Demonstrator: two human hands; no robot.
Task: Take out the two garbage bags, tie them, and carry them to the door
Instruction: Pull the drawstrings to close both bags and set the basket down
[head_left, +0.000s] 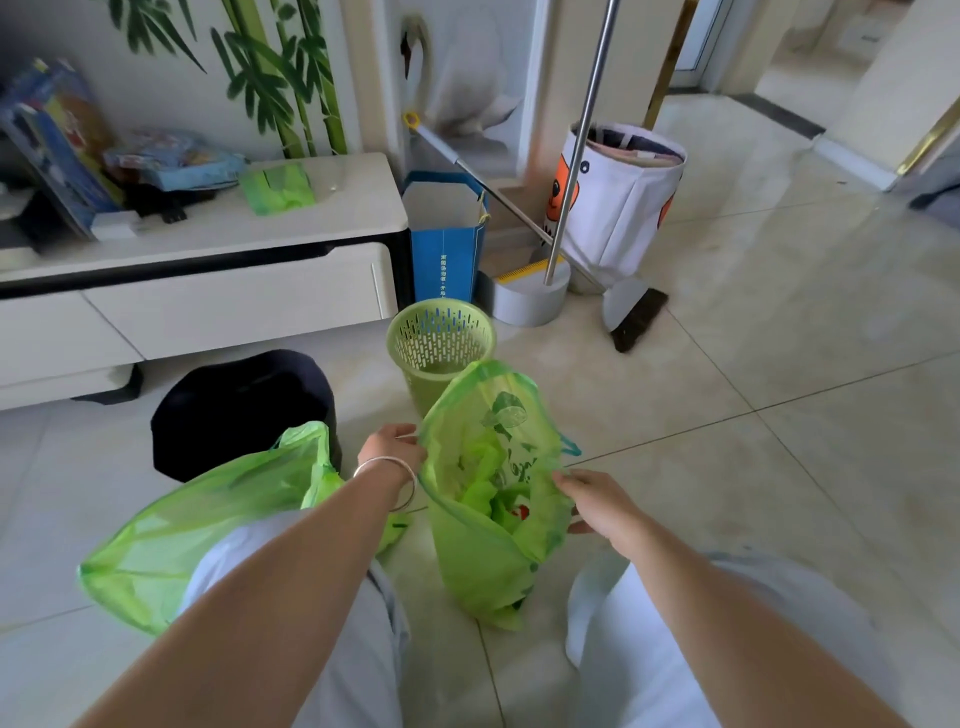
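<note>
I see the left hand (390, 446) pinching the left edge of the open garbage bag (488, 499) at its rim, fingers curled onto the plastic, wrist ringed by a silver bangle (400, 480). The right hand (592, 506) grips the bag's right rim, fingers curled around the edge; the thumb side is partly hidden, so I cannot tell how deep the hold goes. Both forearms reach forward and slightly inward from the bottom of the view, holding the bag's mouth spread between them. The bag stands upright on the tiled floor (727, 364) between the knees, with green and white waste visible inside. The second garbage bag (208, 519) lies slumped on the floor just left of the left forearm, touching neither hand. Directly beyond the held bag is a green perforated bin (440, 343), and left of it a dark bin (239, 410). Further back I note a blue paper bag (447, 244), a broom (631, 312) and a white cabinet (208, 291).
</note>
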